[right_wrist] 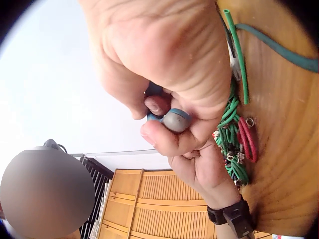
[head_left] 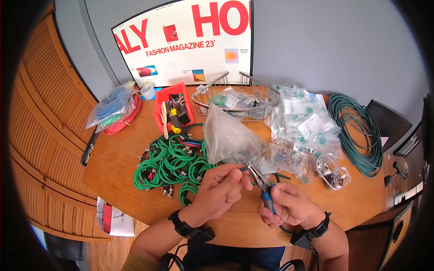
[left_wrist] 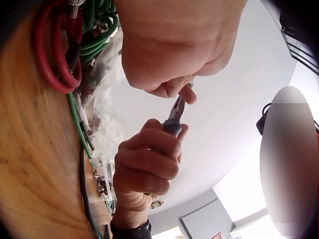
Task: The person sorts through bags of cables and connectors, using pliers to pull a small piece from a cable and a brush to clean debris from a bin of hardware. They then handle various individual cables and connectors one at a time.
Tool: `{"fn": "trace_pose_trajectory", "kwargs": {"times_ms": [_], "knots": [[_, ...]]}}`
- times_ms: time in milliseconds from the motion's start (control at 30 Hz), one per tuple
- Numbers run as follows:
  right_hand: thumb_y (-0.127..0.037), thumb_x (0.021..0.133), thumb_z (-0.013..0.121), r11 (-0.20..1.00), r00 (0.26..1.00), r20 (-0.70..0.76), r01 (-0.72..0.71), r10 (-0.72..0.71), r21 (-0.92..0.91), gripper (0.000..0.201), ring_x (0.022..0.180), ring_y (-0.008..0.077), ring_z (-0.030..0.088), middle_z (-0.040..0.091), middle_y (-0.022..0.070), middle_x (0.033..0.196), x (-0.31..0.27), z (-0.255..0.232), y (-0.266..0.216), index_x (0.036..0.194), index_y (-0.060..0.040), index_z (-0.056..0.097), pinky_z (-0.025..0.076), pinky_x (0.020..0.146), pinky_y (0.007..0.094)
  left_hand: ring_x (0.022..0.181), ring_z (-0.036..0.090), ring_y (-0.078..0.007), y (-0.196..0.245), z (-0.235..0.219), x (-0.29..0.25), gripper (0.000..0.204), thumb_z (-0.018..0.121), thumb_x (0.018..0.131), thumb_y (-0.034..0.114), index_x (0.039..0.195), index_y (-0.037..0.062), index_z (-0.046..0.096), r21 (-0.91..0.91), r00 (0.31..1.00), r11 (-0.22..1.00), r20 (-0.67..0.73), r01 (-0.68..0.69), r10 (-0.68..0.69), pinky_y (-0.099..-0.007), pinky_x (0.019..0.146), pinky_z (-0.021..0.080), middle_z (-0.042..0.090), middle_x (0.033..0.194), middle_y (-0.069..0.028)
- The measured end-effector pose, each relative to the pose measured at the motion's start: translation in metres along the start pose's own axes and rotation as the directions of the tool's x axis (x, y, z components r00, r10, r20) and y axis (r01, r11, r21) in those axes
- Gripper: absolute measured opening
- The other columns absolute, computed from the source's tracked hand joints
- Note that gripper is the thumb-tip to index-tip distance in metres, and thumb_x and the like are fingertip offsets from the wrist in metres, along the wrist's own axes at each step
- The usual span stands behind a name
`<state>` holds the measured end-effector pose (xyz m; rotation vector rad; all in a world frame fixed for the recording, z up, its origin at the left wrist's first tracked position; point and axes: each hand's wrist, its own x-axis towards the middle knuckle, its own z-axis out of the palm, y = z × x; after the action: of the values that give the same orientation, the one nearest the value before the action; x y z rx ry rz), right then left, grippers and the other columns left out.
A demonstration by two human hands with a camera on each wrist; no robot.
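In the head view, the right hand (head_left: 289, 204) grips the blue and grey handles of needle-nose pliers (head_left: 266, 198), their metal nose pointing up and left. The left hand (head_left: 221, 192) pinches a dark cable end (head_left: 244, 169) between thumb and forefinger, at the tip of the pliers. Whether the pliers' tips bite on the cable or a small metal part is too small to tell. From the left wrist view, the pliers (left_wrist: 174, 122) reach up to the left fingers. The right wrist view has the right hand (right_wrist: 164, 64) curled round the handles (right_wrist: 177, 120).
Coiled green cables (head_left: 169, 158) lie left of the hands. Behind them stand a red bin (head_left: 159, 113) with tools, a clear bag (head_left: 228, 135) and a wire basket (head_left: 271, 103). On the right are small plastic bags (head_left: 307, 117), clear round containers (head_left: 332, 174) and a dark green cable coil (head_left: 357, 135).
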<state>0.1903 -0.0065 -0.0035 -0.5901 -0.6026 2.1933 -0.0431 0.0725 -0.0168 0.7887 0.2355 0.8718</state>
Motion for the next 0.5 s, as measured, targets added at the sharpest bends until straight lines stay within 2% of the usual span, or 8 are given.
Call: {"fn": "trace_pose_trajectory", "kwargs": {"times_ms": [200,233,267,500], "knots": [[-0.045,0.111,0.056,0.999,0.999,0.040,0.017,-0.015,-0.049,0.040,0.070,0.0179,0.058,0.062,0.0119,0.087,0.0000,-0.0030,0.0026,0.108,-0.0049,0.058,0.044,0.056,0.0275,0.052,0.031,-0.0017,0.0010,0.0004,-0.0006,0.031,0.055,0.114,0.022,0.135,0.0022,0.066,-0.038,0.999,0.999,0.051,0.011,-0.009,-0.0217,0.049,0.025,0.072,0.100,-0.0100],[-0.045,0.111,0.056,0.999,0.999,0.040,0.018,-0.016,-0.051,0.040,0.070,0.0179,0.058,0.062,0.0119,0.087,0.0001,-0.0031,0.0030,0.108,-0.0049,0.058,0.044,0.056,0.0275,0.051,0.029,-0.0027,0.0010,0.0009,-0.0009,0.029,0.053,0.114,0.021,0.133,0.0029,0.066,-0.037,0.999,0.999,0.045,0.012,-0.011,-0.0221,0.047,0.024,0.071,0.098,-0.0123],[-0.045,0.111,0.056,0.999,0.998,0.054,0.018,-0.016,-0.027,0.041,0.069,0.0181,0.058,0.062,0.0122,0.087,0.0003,-0.0031,0.0032,0.108,-0.0048,0.058,0.044,0.056,0.0279,0.049,0.028,-0.0036,0.0012,0.0012,-0.0009,0.028,0.050,0.115,0.021,0.131,0.0037,0.066,-0.035,0.999,0.999,0.039,0.013,-0.012,-0.0224,0.046,0.023,0.071,0.097,-0.0146],[-0.045,0.110,0.057,0.999,0.996,0.084,0.007,-0.010,0.035,0.041,0.066,0.0191,0.056,0.062,0.0142,0.087,0.0014,-0.0037,0.0062,0.107,-0.0040,0.058,0.043,0.055,0.0296,0.049,0.027,-0.0036,0.0011,0.0000,-0.0015,0.029,0.049,0.115,0.022,0.130,0.0036,0.066,-0.039,0.999,0.999,0.049,0.018,-0.016,-0.0220,0.045,0.023,0.070,0.094,-0.0137]]}}
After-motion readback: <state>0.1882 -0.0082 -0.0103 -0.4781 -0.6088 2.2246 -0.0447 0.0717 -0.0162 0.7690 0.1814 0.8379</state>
